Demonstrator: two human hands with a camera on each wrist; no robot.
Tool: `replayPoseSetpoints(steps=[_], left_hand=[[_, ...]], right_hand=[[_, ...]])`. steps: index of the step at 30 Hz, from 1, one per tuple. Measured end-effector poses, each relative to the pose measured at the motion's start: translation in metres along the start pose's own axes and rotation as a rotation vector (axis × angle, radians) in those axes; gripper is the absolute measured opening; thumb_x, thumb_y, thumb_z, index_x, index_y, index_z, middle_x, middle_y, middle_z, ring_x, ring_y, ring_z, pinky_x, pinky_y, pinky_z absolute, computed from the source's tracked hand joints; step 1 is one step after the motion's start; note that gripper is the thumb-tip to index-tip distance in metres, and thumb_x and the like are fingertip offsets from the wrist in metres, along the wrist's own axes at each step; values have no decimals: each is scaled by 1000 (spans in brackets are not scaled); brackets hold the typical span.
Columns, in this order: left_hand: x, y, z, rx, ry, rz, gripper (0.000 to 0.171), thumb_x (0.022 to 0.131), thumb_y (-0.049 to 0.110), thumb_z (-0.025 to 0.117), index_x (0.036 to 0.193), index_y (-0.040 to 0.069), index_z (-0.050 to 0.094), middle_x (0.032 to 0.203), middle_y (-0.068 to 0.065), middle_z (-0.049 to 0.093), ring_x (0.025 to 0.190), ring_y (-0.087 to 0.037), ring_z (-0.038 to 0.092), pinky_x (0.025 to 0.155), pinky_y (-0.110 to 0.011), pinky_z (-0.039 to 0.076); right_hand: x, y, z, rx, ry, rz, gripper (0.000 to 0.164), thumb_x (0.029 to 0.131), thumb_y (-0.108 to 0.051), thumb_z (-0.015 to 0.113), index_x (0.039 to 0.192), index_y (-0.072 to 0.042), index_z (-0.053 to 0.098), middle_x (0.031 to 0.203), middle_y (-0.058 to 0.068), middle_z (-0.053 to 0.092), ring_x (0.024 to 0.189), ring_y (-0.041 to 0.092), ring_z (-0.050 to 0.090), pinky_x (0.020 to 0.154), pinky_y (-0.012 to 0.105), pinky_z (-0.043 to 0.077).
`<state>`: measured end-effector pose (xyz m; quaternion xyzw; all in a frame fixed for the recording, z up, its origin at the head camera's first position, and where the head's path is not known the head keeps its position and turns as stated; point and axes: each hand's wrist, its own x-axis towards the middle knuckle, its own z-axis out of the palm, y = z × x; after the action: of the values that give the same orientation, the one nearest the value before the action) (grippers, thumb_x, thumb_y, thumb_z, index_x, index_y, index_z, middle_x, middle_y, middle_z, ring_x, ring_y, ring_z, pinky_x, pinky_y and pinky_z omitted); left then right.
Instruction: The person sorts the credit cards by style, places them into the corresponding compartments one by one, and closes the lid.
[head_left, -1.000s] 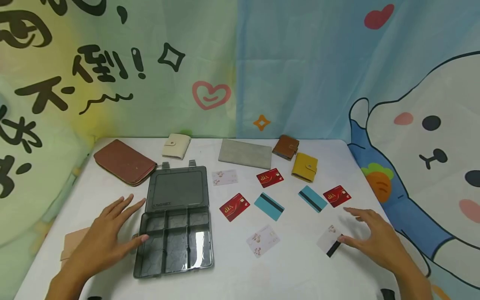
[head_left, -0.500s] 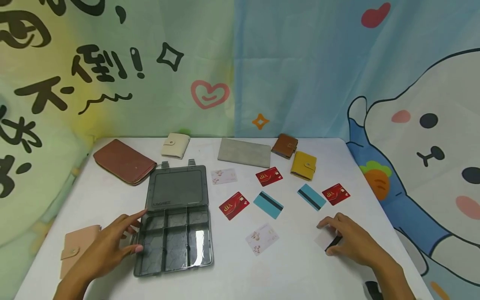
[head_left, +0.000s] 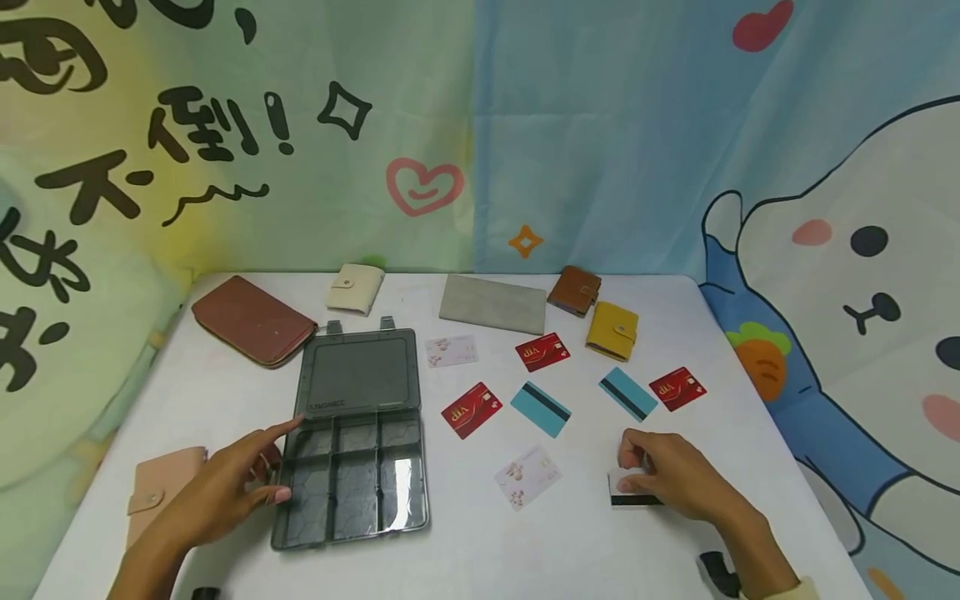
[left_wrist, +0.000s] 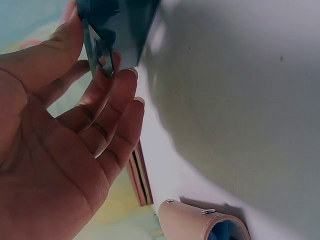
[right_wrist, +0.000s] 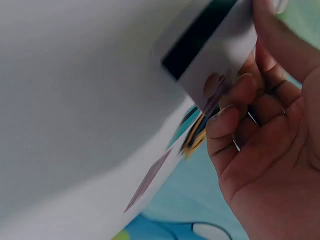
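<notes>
My right hand pinches a white card with a black magnetic stripe. In the right wrist view the card shows its stripe and a small printed mark, with thumb and fingertips on its edge. My left hand grips the left side of a grey see-through compartment box, index finger at the hinge corner and thumb at the rim. The box's lid is folded back, and its compartments hold nothing. In the left wrist view the fingers curl at the side latch.
Red VIP cards, striped blue cards and floral white cards lie between box and right hand. Behind stand a brown wallet, cream, grey, small brown and yellow ones. A pink wallet lies left.
My right hand came down on the striped white card, took hold of it and turned it, shifting it left. My left hand moved onto the box's left edge.
</notes>
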<state>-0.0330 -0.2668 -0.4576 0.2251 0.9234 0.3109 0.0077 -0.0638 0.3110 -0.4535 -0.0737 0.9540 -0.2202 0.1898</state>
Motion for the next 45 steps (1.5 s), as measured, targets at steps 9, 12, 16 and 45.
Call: replayPoseSetpoints(steps=[9,12,16,45], left_hand=[[3,3,-3,-56,-57,-95,87,76,14,85,152,17,41,92,0,61,71,1,51,62,-25,47],[3,4,-4,-78,-66,-112,87,76,14,84,152,18,41,89,-1,60,69,0,51,59,-24,46],[3,3,-4,-89,-70,-111,86,77,14,83,152,19,41,86,1,59,68,0,51,58,-23,45],[3,1,-4,-78,-78,-92,87,78,15,83,153,21,39,81,7,56,66,1,50,56,-22,44]], right_hand=[[5,-43,5,249,19,-184,19,92,-18,72,109,-20,65,80,-3,57,66,15,52,58,22,46],[11,-59,10,321,-6,-247,26,95,-19,69,120,-21,63,82,-1,58,64,15,54,59,23,47],[20,-81,20,411,-41,-294,26,95,-23,68,121,-20,64,82,0,60,62,16,57,59,25,51],[70,-219,104,349,182,-451,19,85,-22,80,103,-19,75,72,-15,69,47,1,45,48,18,34]])
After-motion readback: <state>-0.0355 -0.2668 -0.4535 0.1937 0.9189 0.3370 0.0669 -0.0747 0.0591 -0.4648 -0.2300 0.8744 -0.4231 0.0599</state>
